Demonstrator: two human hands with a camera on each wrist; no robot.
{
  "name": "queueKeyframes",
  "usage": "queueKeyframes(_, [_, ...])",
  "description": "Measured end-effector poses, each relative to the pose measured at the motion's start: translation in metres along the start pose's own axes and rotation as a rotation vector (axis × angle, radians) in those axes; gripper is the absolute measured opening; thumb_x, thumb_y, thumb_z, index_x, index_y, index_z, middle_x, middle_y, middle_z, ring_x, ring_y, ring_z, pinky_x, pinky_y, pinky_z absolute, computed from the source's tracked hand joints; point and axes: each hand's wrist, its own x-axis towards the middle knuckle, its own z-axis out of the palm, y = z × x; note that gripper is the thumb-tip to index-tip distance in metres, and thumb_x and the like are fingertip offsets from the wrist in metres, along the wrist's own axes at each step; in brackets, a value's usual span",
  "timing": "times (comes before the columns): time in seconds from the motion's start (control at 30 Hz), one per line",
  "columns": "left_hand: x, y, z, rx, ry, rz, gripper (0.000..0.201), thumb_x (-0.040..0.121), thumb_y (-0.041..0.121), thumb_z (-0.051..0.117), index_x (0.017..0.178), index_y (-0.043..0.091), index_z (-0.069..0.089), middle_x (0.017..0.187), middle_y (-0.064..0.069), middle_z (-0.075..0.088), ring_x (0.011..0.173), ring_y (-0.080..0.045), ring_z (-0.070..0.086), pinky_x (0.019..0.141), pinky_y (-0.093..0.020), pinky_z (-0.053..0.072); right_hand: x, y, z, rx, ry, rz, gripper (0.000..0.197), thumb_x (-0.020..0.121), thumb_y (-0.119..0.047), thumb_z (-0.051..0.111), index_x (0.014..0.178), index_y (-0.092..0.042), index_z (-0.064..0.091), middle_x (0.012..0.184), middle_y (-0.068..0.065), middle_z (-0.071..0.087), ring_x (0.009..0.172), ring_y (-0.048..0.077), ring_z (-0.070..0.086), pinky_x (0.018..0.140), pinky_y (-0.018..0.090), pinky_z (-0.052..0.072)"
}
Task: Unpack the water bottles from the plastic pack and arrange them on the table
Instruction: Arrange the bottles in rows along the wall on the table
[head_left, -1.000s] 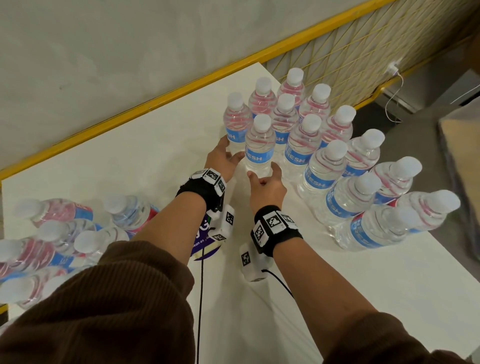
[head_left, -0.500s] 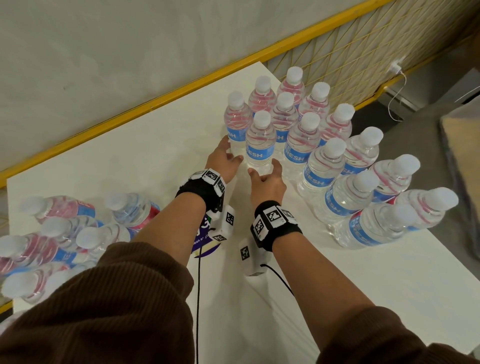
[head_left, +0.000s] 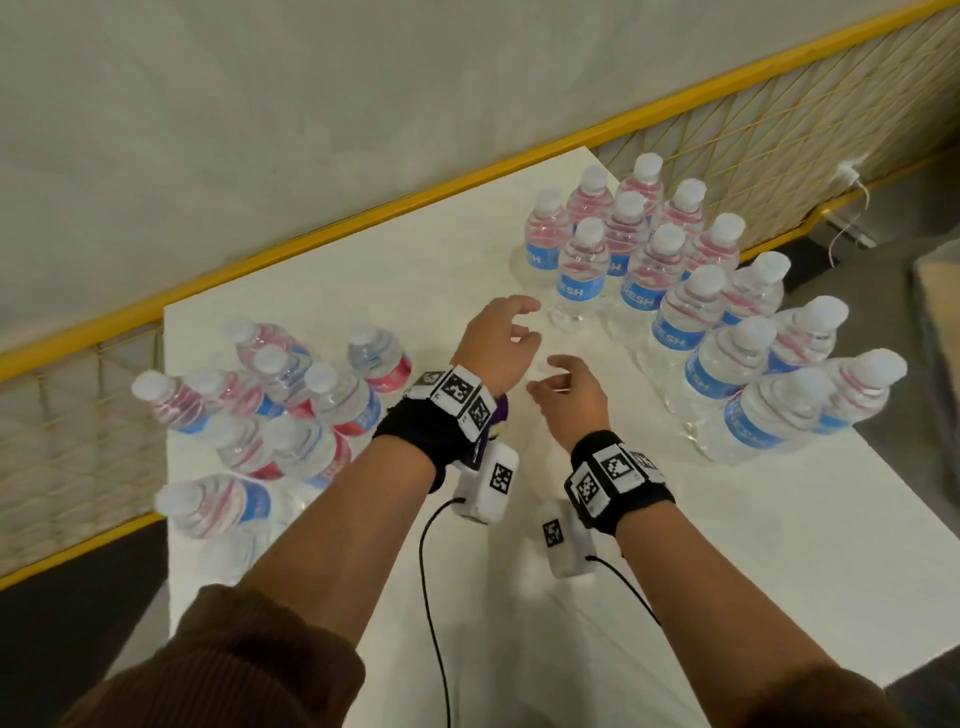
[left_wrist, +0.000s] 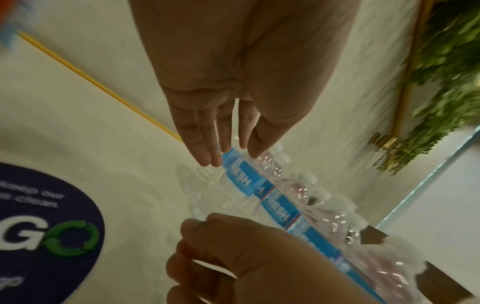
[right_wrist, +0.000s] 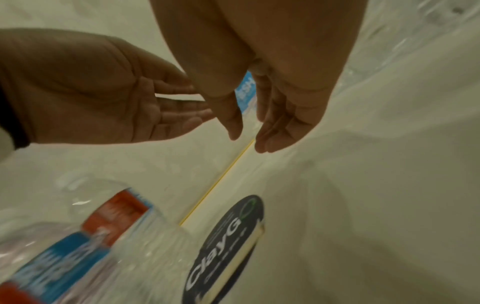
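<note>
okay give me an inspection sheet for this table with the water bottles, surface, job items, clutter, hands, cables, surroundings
Surface: white table, dark round sticker on it.
Job's things: arranged bottles upright in rows at right; remaining bottles clustered at left, whether wrapped cannot be told.
Clutter: nothing seen.
Hands: left hand and right hand both empty, fingers relaxed, between the groups.
Cables: black cables from both wrist cameras; white cable at the far right.
Surroundings: pale wall, yellow rail, yellow mesh.
</note>
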Motion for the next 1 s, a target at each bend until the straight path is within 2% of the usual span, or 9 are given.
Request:
queueKeyframes(0.23, [-0.098, -0.016, -0.072, 0.093, 0.126, 0.071, 0.026, 0.090, 0.010, 0.055, 0.115, 0.016, 0.061, 0.118, 0.001, 0.062, 0.098, -0.011, 0.058, 0.089, -0.025, 0.047, -0.083, -0.020, 0.029, -0.073, -0.079, -0.176, 0.024, 0.083, -0.011, 0.063, 0.107, -0.014, 0.060, 0.082, 0.000, 0.061, 0.075, 0.016, 0.057, 0.055, 0.007, 0.040])
queueKeyframes(0.33, [-0.136, -0.031, -0.105, 0.073, 0.254, 0.067, 0.021, 0.089, 0.008, 0.056, 0.107, 0.012, 0.065, 0.109, -0.002, 0.066, 0.092, -0.012, 0.060, 0.086, -0.030, 0.052, -0.116, -0.034, 0.053, -0.087, -0.133, -0.214, 0.026, 0.083, -0.012, 0.064, 0.109, -0.014, 0.061, 0.086, 0.000, 0.060, 0.080, 0.015, 0.057, 0.067, 0.014, 0.043])
queueKeyframes(0.47, [-0.182, -0.054, -0.134, 0.074, 0.350, 0.005, 0.024, 0.087, 0.003, 0.052, 0.106, 0.009, 0.065, 0.110, -0.005, 0.066, 0.090, -0.012, 0.058, 0.081, -0.022, 0.047, -0.162, -0.040, 0.088, -0.125, -0.255, -0.284, 0.027, 0.084, -0.009, 0.062, 0.111, -0.010, 0.061, 0.089, 0.002, 0.060, 0.080, 0.014, 0.056, 0.074, 0.021, 0.042])
queueKeyframes(0.6, [-0.216, -0.078, -0.145, 0.067, 0.414, -0.076, 0.022, 0.088, 0.007, 0.054, 0.108, 0.010, 0.064, 0.114, -0.006, 0.065, 0.099, -0.019, 0.062, 0.085, -0.020, 0.041, -0.194, -0.034, 0.113, -0.212, -0.316, -0.330, 0.036, 0.084, -0.004, 0.058, 0.120, -0.009, 0.057, 0.113, 0.010, 0.058, 0.092, 0.020, 0.059, 0.078, 0.021, 0.041])
queueKeyframes(0.7, [-0.234, -0.092, -0.143, 0.110, 0.390, -0.108, 0.021, 0.088, 0.015, 0.059, 0.108, 0.012, 0.064, 0.114, -0.005, 0.065, 0.103, -0.018, 0.061, 0.089, -0.020, 0.040, -0.195, -0.042, 0.125, -0.302, -0.302, -0.474, 0.048, 0.084, 0.000, 0.057, 0.131, -0.007, 0.047, 0.135, 0.012, 0.044, 0.118, 0.026, 0.051, 0.097, 0.029, 0.043])
queueKeyframes(0.73, [-0.239, -0.097, -0.142, 0.129, 0.363, -0.126, 0.024, 0.087, 0.017, 0.061, 0.110, 0.012, 0.064, 0.116, -0.005, 0.064, 0.108, -0.019, 0.059, 0.091, -0.020, 0.038, -0.193, -0.048, 0.129, -0.344, -0.317, -0.528, 0.053, 0.084, 0.002, 0.055, 0.135, -0.007, 0.043, 0.142, 0.012, 0.037, 0.126, 0.026, 0.045, 0.104, 0.033, 0.040])
queueKeyframes(0.8, [-0.248, -0.105, -0.138, 0.183, 0.298, -0.167, 0.031, 0.085, 0.017, 0.064, 0.115, 0.012, 0.061, 0.121, -0.006, 0.061, 0.114, -0.022, 0.055, 0.090, -0.020, 0.034, -0.187, -0.064, 0.138, -0.471, -0.381, -0.597, 0.065, 0.085, 0.006, 0.052, 0.145, -0.010, 0.030, 0.155, 0.009, 0.019, 0.141, 0.023, 0.028, 0.114, 0.029, 0.027])
queueKeyframes(0.9, [-0.255, -0.113, -0.132, 0.197, 0.241, -0.163, 0.042, 0.078, 0.008, 0.065, 0.119, 0.013, 0.055, 0.123, -0.011, 0.056, 0.115, -0.028, 0.052, 0.087, -0.022, 0.034, -0.179, -0.085, 0.150, -0.670, -0.472, -0.630, 0.077, 0.089, 0.002, 0.052, 0.151, -0.014, 0.009, 0.160, 0.005, 0.000, 0.146, 0.020, 0.014, 0.113, 0.028, 0.024])
queueKeyframes(1.0, [-0.261, -0.115, -0.128, 0.190, 0.238, -0.181, 0.048, 0.078, 0.003, 0.064, 0.123, 0.014, 0.051, 0.125, -0.014, 0.051, 0.114, -0.030, 0.050, 0.087, -0.025, 0.034, -0.172, -0.095, 0.156, -0.830, -0.466, -0.635, 0.072, 0.089, -0.001, 0.052, 0.150, -0.010, 0.015, 0.158, 0.010, 0.008, 0.140, 0.026, 0.029, 0.111, 0.032, 0.031])
